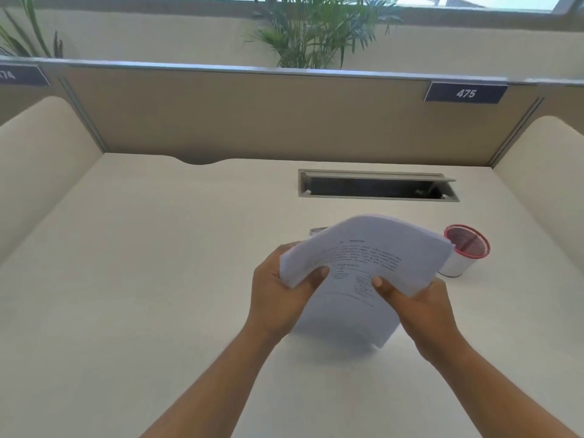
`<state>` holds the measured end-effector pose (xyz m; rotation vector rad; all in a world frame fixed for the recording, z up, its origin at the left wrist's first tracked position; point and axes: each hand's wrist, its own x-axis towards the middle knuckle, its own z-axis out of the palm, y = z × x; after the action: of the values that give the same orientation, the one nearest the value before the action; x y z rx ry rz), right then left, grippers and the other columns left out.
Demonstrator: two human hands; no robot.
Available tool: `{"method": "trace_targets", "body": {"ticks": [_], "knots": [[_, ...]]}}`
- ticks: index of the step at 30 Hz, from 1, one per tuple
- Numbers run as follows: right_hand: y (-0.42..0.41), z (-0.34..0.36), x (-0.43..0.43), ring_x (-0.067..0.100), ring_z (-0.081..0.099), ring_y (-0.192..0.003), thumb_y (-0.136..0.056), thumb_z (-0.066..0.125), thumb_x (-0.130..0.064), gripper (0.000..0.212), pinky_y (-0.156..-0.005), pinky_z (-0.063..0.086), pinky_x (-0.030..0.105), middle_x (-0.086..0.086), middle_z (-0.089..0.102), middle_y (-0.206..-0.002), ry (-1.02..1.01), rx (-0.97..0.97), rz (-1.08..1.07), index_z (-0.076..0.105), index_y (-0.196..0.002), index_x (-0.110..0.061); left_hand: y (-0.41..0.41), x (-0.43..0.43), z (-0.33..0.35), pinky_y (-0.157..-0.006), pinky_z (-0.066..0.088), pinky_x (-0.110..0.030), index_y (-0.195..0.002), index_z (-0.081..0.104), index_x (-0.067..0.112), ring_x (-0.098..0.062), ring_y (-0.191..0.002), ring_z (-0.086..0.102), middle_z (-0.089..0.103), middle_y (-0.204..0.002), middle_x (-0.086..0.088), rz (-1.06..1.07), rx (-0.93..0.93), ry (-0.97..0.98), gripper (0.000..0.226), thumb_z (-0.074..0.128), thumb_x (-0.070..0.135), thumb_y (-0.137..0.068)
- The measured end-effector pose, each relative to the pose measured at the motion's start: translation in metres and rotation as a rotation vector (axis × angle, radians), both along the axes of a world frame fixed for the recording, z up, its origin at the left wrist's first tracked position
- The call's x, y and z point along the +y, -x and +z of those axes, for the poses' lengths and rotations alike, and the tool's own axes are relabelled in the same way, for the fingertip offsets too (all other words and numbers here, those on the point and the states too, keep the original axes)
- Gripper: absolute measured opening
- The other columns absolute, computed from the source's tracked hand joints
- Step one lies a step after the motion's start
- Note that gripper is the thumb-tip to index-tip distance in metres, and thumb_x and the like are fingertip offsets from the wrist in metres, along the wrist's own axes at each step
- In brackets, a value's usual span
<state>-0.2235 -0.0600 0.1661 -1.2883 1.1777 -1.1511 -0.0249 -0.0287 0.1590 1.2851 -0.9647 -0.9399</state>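
Observation:
A stack of white printed paper sheets (366, 267) is held above the cream desk (158, 279), right of centre. The stack bends, its far end curling over. My left hand (281, 295) grips its left edge, thumb on top. My right hand (420, 308) grips the near right edge, thumb pressed on the printed top page. The lower sheets look blurred.
A white cup with a red rim (464, 251) lies tilted on the desk just right of the paper. A small grey object (317, 230) peeks out behind the stack. An open cable hatch (376, 186) sits at the back. Cubicle walls enclose three sides, with a label reading 475 (466, 93).

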Motion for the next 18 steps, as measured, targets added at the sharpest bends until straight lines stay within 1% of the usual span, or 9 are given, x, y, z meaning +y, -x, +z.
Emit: {"method": "trace_targets", "body": {"ticks": [2,3,6,8,10,12,14,16,18], "knots": [[0.004,0.001,-0.002,0.012,0.072,-0.088,-0.069,0.076,-0.022,0.030,-0.065,0.059,0.025,-0.012,0.076,-0.096,0.035,0.011,0.038,0.070,-0.095,-0.035,0.007,0.001,0.002,-0.081,0.063,-0.048,-0.100,0.075,0.036,-0.019,-0.095,0.074,0.078,-0.099,0.008,0.005,-0.011,0.017,0.030,0.085,0.037,-0.071],[0.007,0.000,-0.003,0.010,0.071,-0.088,-0.069,0.075,-0.021,0.031,-0.065,0.058,0.023,-0.013,0.076,-0.096,0.046,0.015,0.055,0.069,-0.095,-0.036,0.011,0.001,0.005,-0.080,0.063,-0.048,-0.097,0.075,0.040,-0.018,-0.093,0.074,0.078,-0.098,0.009,0.002,-0.006,0.027,0.028,0.084,0.045,-0.071],[0.016,0.001,-0.008,0.009,0.071,-0.088,-0.072,0.074,-0.019,0.031,-0.066,0.059,0.023,-0.014,0.076,-0.096,0.066,0.017,0.094,0.071,-0.090,-0.044,0.019,0.002,0.016,-0.078,0.062,-0.048,-0.095,0.076,0.045,-0.021,-0.091,0.073,0.077,-0.093,0.008,-0.014,0.024,0.105,0.040,0.066,0.076,-0.071],[0.023,0.002,-0.012,0.008,0.071,-0.086,-0.076,0.073,-0.013,0.031,-0.065,0.058,0.021,-0.015,0.076,-0.093,0.066,0.005,0.100,0.072,-0.090,-0.040,0.023,0.003,0.026,-0.073,0.058,-0.041,-0.092,0.078,0.042,-0.018,-0.088,0.072,0.076,-0.090,0.008,-0.019,0.079,0.144,0.053,0.055,0.085,-0.072],[0.029,0.002,-0.018,0.007,0.071,-0.085,-0.080,0.071,-0.005,0.030,-0.063,0.056,0.018,-0.017,0.076,-0.090,0.061,0.009,0.112,0.070,-0.092,-0.033,0.026,0.003,0.034,-0.071,0.056,-0.031,-0.089,0.080,0.038,-0.014,-0.087,0.072,0.078,-0.090,0.009,-0.006,0.120,0.151,0.059,0.052,0.087,-0.070],[0.033,0.002,-0.024,0.006,0.071,-0.083,-0.081,0.069,-0.003,0.029,-0.062,0.055,0.017,-0.017,0.076,-0.087,0.056,0.016,0.130,0.071,-0.090,-0.030,0.028,0.001,0.038,-0.068,0.056,-0.028,-0.084,0.081,0.037,-0.012,-0.083,0.073,0.078,-0.087,0.009,0.027,0.119,0.144,0.051,0.054,0.079,-0.076],[0.034,0.003,-0.027,0.007,0.071,-0.082,-0.080,0.069,-0.006,0.028,-0.064,0.055,0.017,-0.015,0.077,-0.088,0.060,0.005,0.148,0.076,-0.084,-0.033,0.030,0.000,0.038,-0.065,0.055,-0.026,-0.081,0.081,0.033,-0.012,-0.080,0.073,0.078,-0.084,0.006,0.040,0.130,0.146,0.042,0.048,0.059,-0.084],[0.035,0.003,-0.030,0.008,0.071,-0.083,-0.075,0.070,-0.015,0.026,-0.066,0.057,0.020,-0.013,0.077,-0.090,0.067,-0.005,0.161,0.076,-0.084,-0.039,0.034,-0.001,0.041,-0.060,0.053,-0.021,-0.076,0.082,0.028,-0.010,-0.075,0.072,0.079,-0.081,0.005,0.038,0.164,0.144,0.043,0.042,0.040,-0.087],[0.035,0.003,-0.032,0.009,0.071,-0.084,-0.072,0.070,-0.020,0.025,-0.068,0.057,0.022,-0.011,0.077,-0.092,0.060,-0.023,0.178,0.076,-0.085,-0.040,0.035,-0.001,0.043,-0.056,0.052,-0.018,-0.071,0.080,0.025,-0.007,-0.069,0.071,0.078,-0.077,0.005,0.025,0.201,0.138,0.045,0.038,0.033,-0.084]]}}
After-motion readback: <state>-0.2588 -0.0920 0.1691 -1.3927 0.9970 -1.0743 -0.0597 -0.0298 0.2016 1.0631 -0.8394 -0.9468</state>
